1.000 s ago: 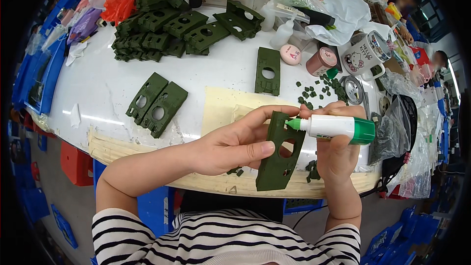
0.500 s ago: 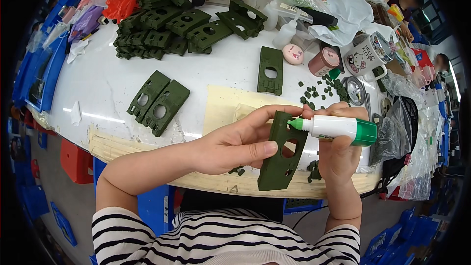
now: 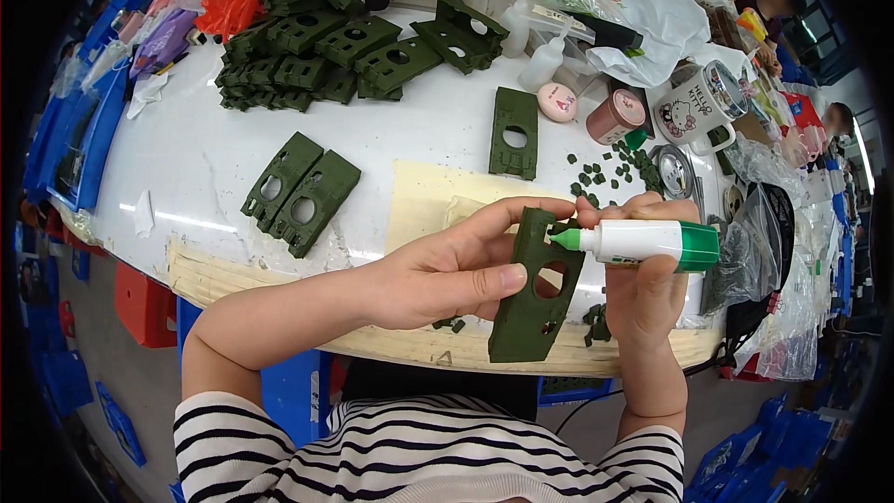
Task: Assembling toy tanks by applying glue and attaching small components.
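My left hand (image 3: 447,270) grips a green plate (image 3: 533,291); my right hand (image 3: 644,284) clasps a glue bottle (image 3: 643,244), its tip touching the plate.

Probably an assembly workshop: stacked green plastic parts (image 3: 317,47).

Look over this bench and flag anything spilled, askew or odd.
Small green bits lie scattered loose on the table near the cups, with a few more by its front edge. The left hand holds a green plate, the right hand a glue bottle. Nothing else stands out.
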`<control>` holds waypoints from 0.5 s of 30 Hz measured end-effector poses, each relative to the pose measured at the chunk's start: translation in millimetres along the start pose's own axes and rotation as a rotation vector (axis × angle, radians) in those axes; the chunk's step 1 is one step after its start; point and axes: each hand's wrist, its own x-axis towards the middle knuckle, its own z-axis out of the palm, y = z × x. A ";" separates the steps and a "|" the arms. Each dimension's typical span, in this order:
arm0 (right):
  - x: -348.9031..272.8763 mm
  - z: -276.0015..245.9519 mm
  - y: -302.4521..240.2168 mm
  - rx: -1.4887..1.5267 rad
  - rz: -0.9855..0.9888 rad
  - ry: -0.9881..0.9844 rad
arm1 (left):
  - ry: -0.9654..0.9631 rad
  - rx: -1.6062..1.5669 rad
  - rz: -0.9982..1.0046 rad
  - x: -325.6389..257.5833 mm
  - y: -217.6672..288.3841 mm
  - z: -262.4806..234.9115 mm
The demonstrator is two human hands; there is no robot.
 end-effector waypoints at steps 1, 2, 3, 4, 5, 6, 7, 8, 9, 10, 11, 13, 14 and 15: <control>0.0 -1.1 0.8 -0.023 -0.013 0.000 | -0.001 0.000 -0.003 0.1 0.3 0.0; -0.2 -3.0 2.3 -0.045 -0.025 0.001 | -0.002 0.002 -0.007 0.1 0.7 0.1; -0.3 -4.0 3.1 -0.068 -0.038 0.001 | -0.003 0.003 -0.011 0.2 1.2 0.2; -0.2 -3.2 2.3 -0.074 -0.034 0.000 | -0.003 0.004 -0.016 0.2 1.7 0.3; 0.2 -1.7 0.8 -0.080 -0.029 0.000 | 0.005 0.021 -0.017 0.3 2.6 0.8; 0.3 -1.0 0.1 -0.086 -0.024 -0.001 | 0.014 0.038 -0.019 0.4 3.7 1.5; 0.1 -2.0 -0.2 -0.111 -0.024 -0.006 | 0.022 0.055 -0.021 0.4 4.5 1.7; -0.2 -4.0 -0.5 -0.136 -0.024 -0.010 | 0.014 0.064 -0.019 0.5 4.6 1.1; -0.4 -5.1 -0.5 -0.161 -0.024 -0.014 | 0.005 0.072 -0.018 0.5 4.6 0.2; -0.6 -4.9 -0.1 -0.160 -0.026 -0.011 | -0.004 0.082 -0.016 0.3 4.4 -0.3; -0.8 -4.5 0.4 -0.159 -0.028 -0.008 | 0.009 0.089 -0.015 0.2 5.0 0.7; -1.0 -4.4 1.3 -0.163 -0.034 -0.001 | 0.035 0.104 -0.014 0.3 6.8 3.5; -1.0 -4.8 1.8 -0.168 -0.038 0.001 | 0.035 0.103 -0.012 0.2 6.6 3.4; -1.1 -5.2 2.2 -0.173 -0.042 0.004 | 0.034 0.102 -0.010 0.1 6.3 3.3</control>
